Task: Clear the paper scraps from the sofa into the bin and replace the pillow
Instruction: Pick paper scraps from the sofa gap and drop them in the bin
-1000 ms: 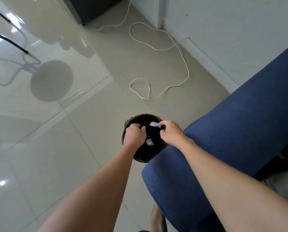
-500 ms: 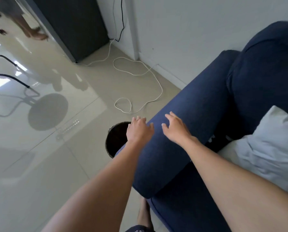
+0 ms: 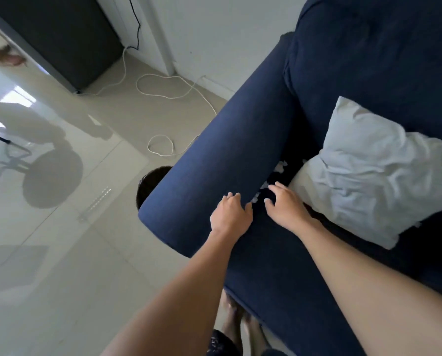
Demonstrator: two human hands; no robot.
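Paper scraps (image 3: 280, 166), small and white, lie in the dark gap on the seat of the navy sofa (image 3: 369, 60), between the inner side of the left armrest (image 3: 222, 150) and the pale grey pillow (image 3: 376, 170) that sits crumpled on the seat to the right. The left hand (image 3: 231, 214) rests on the near inner edge of the armrest, its fingers loosely bent and holding nothing. The right hand (image 3: 286, 209) hovers just beside it over the nearest scraps, fingers spread and relaxed, with nothing in its grasp; whether the fingertips touch a scrap cannot be told. The dark round bin (image 3: 148, 183) stands on the tiled floor (image 3: 86, 253) left of the armrest, partly hidden behind it. Farther off, a white cable (image 3: 163, 86) loops across the floor toward the wall.
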